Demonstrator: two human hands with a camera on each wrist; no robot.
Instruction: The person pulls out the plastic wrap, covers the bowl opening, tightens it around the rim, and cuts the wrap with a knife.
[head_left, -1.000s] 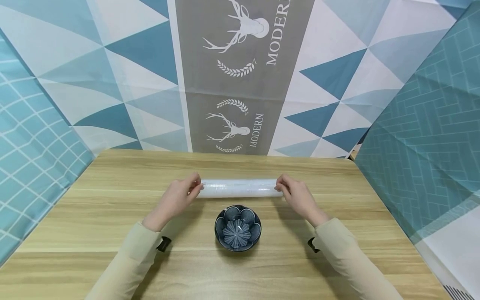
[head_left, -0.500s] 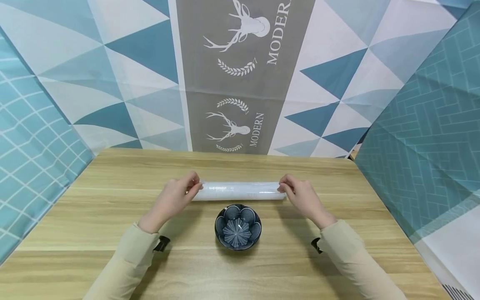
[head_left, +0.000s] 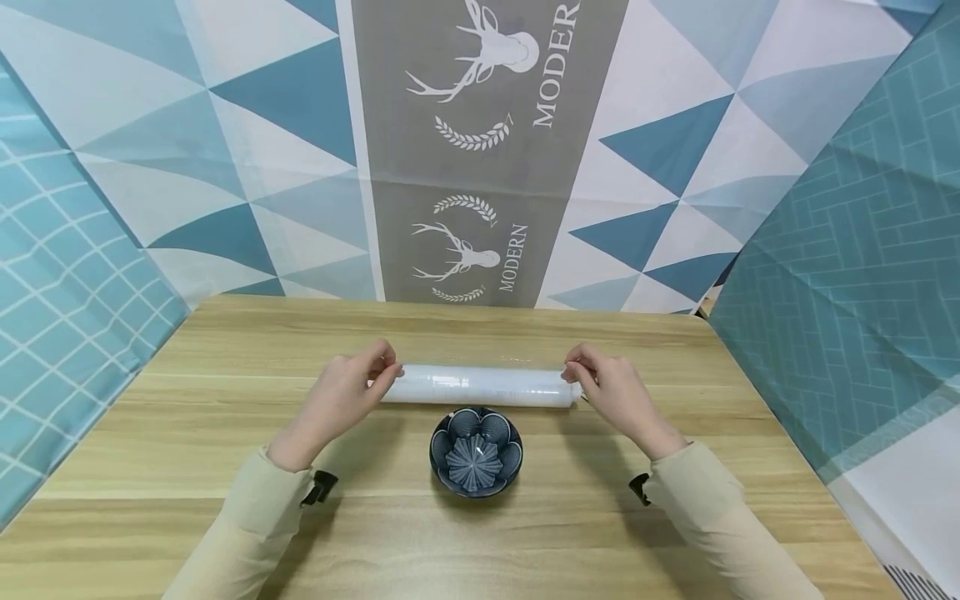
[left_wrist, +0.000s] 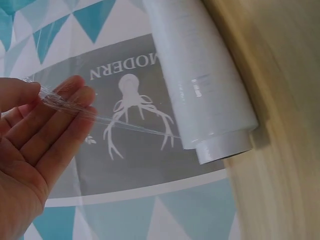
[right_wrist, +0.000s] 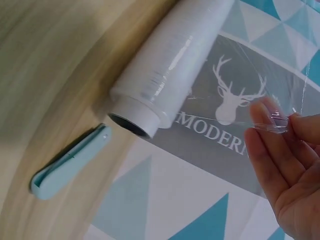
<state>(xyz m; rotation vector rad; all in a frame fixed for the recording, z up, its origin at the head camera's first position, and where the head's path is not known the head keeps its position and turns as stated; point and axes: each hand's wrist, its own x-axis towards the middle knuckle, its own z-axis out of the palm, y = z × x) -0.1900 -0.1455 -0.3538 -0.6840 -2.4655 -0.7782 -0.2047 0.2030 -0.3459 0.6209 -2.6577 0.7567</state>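
A white roll of cling film point(head_left: 480, 387) lies crosswise on the wooden table, its core end showing in both wrist views. My left hand point(head_left: 341, 396) pinches a gathered corner of the clear film point(left_wrist: 115, 120), which stretches from the roll to the thumb and fingers. On the other side, my right hand point(head_left: 618, 396) pinches the film's other corner between thumb and fingertips, as the right wrist view shows. Both hands hover above the roll's ends. Just in front of the roll sits a dark blue flower-patterned bowl point(head_left: 476, 454); nothing shows inside it.
A pale blue slim folded tool point(right_wrist: 70, 165) lies on the table beside the roll's right end, mostly hidden by the right hand in the head view. Patterned sheets point(head_left: 480, 167) hang behind the table point(head_left: 480, 542) and at both sides.
Both hands have spread slightly apart, still pinching the film. The roll has shifted a little towards the bowl. The bowl stays in place.
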